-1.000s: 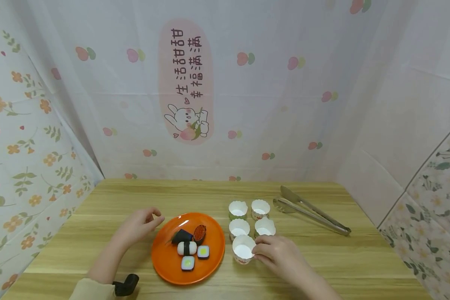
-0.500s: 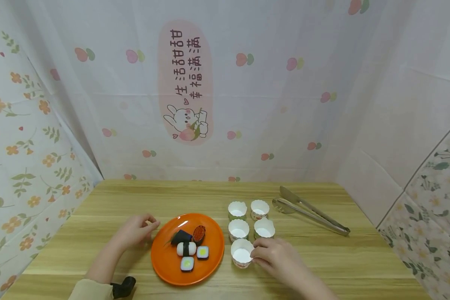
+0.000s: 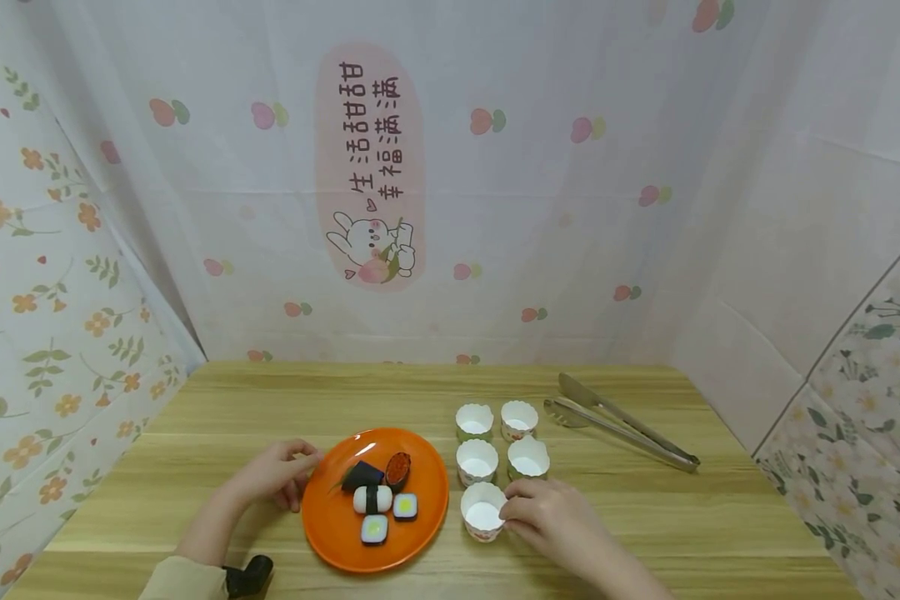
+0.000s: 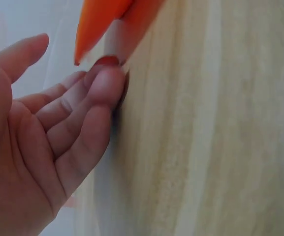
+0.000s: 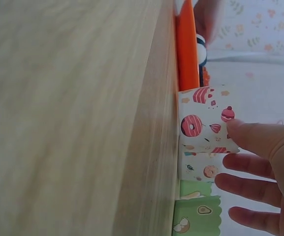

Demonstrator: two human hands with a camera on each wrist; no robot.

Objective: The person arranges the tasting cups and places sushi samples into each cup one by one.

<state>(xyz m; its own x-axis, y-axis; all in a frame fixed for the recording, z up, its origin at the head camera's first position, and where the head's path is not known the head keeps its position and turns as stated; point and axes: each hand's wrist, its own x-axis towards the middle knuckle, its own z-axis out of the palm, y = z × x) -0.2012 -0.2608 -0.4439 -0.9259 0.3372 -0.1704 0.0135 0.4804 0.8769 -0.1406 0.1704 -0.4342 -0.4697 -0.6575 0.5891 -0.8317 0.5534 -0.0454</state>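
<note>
My right hand [image 3: 551,517] pinches the rim of a white paper baking cup [image 3: 483,522], which stands upright on the table at the front of the group. In the right wrist view, the thumb presses the cup's donut-and-cake printed wall [image 5: 203,120]; the index fingertip is hidden behind it. My left hand [image 3: 273,477] is at the left rim of an orange plate [image 3: 420,542], its fingers loosely bent and holding nothing. The left wrist view shows those fingertips [image 4: 110,81] right at the plate's edge. Sushi pieces [image 3: 373,499] lie on the plate.
Several more paper baking cups [image 3: 477,461] stand in two columns behind the pinched one. Metal tongs [image 3: 630,429] lie at the right. The wooden table [image 3: 330,387] ends at a patterned curtain [image 3: 570,208]. A black strap piece [image 3: 251,575] sits by the left sleeve.
The pinched baking cup has come down from a tilted pose to upright and shifted slightly toward me. My left hand has lowered beside the plate's rim.
</note>
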